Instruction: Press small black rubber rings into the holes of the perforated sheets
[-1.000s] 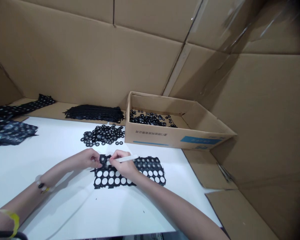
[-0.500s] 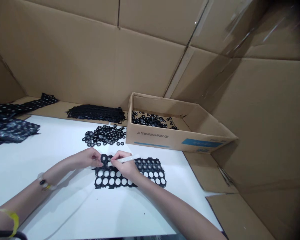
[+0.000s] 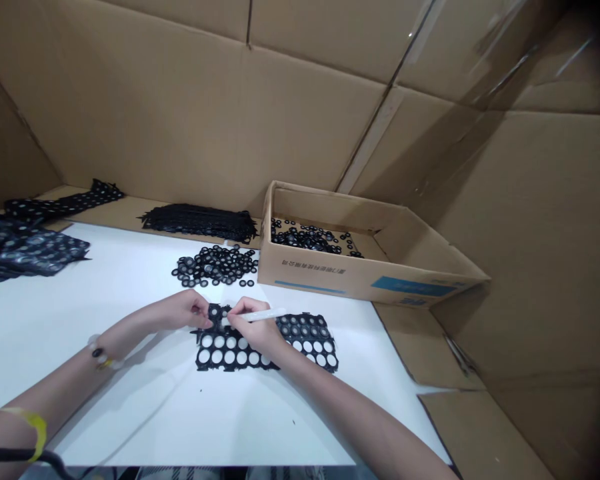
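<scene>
A black sheet (image 3: 230, 367) of round cells lies flat on the white table. Its two nearer rows show white circles; the two farther rows hold black rings with grey centres. I cannot tell whether the white circles are openings. At the sheet's far left corner my left hand (image 3: 189, 309) is closed, thumb and fingertips pinching its edge. My right hand (image 3: 260, 329) grips a white pen-like stick (image 3: 265, 314), its tip down at the far rows near the left end. That hand and forearm cover part of the sheet's middle.
Loose black rings (image 3: 215, 265) lie in a heap beyond the sheet. Behind them is a stack of black sheets (image 3: 197, 222); more dotted sheets (image 3: 35, 253) lie at left. An open cardboard box (image 3: 325, 272) with rings stands at back right. Cardboard walls (image 3: 180, 100) enclose the table.
The whole view has shifted slightly, with things appearing a little farther right and higher. Both hands stay at the same part of the sheet, and the right still grips the stick.
</scene>
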`<state>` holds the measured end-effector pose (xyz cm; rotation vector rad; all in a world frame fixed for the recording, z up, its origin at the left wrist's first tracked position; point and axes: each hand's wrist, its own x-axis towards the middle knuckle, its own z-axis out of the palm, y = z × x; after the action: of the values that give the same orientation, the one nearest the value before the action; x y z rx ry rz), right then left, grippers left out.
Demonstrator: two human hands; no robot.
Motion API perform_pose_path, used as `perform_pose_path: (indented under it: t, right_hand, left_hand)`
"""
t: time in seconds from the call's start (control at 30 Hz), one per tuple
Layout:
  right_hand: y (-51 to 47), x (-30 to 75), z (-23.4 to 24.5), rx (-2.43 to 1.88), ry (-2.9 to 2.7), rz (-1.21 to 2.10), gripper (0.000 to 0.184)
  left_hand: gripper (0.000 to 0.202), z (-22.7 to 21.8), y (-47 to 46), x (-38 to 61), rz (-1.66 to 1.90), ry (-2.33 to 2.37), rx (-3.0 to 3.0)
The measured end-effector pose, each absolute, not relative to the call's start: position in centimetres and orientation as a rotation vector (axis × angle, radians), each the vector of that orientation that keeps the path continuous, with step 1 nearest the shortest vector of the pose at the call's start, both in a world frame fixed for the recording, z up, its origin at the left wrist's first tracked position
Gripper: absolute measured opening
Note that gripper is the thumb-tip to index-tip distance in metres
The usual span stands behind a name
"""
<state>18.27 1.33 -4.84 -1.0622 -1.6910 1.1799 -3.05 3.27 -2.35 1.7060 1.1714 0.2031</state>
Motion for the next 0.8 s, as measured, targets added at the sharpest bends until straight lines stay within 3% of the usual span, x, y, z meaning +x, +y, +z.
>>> perform_pose_path:
  t: [0.4,0.6,0.8]
  right_hand:
    - [1.0,17.6,-4.7,-1.056,-1.743,1.164,0.008]
    - [3.0,21.7,-1.6,-0.862,-1.659,0.949,0.040]
    - [4.4,27.7,2.5,-1.175,-2.170,0.662,0.024]
  left_hand:
    - [0.038,-2.0,3.6,-3.5,0.191,1.137,1.634]
    - [0.029,-0.9,3.6,-5.1,0.023,1.120,1.777]
    - [0.043,0.3,3.9,-7.7,-0.107,1.419,1.867]
